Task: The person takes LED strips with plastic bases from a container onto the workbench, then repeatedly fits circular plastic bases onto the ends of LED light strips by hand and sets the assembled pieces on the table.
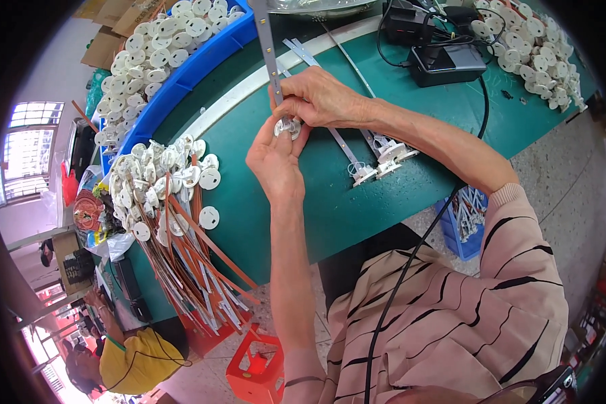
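Note:
My left hand (278, 161) is closed around a small white round cap (287, 126) with its fingers pointing away from me. From above, my right hand (324, 99) pinches the lower end of a narrow LED strip (268, 50), which stands up toward the far edge. The two hands meet where strip and cap come together; my fingers hide the joint. Just right of them, several LED strips (343, 147) with white round end caps (388, 158) lie on the green mat (242, 246).
A blue bin (182, 91) heaped with white caps (158, 57) stands far left. Nearer lies a pile of capped brown and silver strips (182, 202). Black adapters (448, 64) with cables and another cap pile (532, 50) sit far right. A co-worker in yellow (141, 360) is at lower left.

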Demonstrator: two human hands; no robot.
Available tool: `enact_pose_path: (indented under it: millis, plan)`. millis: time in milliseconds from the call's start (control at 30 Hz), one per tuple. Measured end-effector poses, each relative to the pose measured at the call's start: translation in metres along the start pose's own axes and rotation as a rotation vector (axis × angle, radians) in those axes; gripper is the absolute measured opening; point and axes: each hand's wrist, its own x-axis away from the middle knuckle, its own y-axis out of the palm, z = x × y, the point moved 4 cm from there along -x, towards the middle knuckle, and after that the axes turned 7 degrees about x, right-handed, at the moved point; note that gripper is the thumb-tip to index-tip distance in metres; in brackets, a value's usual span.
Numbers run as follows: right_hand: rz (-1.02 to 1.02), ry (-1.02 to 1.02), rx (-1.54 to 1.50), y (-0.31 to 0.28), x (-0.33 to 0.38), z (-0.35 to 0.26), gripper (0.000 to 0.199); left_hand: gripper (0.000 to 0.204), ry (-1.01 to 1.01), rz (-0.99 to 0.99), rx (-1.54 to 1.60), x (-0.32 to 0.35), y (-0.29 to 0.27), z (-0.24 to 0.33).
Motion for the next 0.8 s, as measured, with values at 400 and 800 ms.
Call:
enact_pose_path:
  millis: [400, 800]
  plan:
    - [0.049, 0.101, -0.084, -0.012, 0.002, -0.004, 0.014, 0.032, 0.027, -0.043, 0.154, -0.002, -0.001, -0.001]
    - [0.016, 0.169, -0.12, -0.002, 0.0, 0.002, 0.011, 0.026, -0.044, 0.065, 0.099, -0.001, -0.003, -0.004]
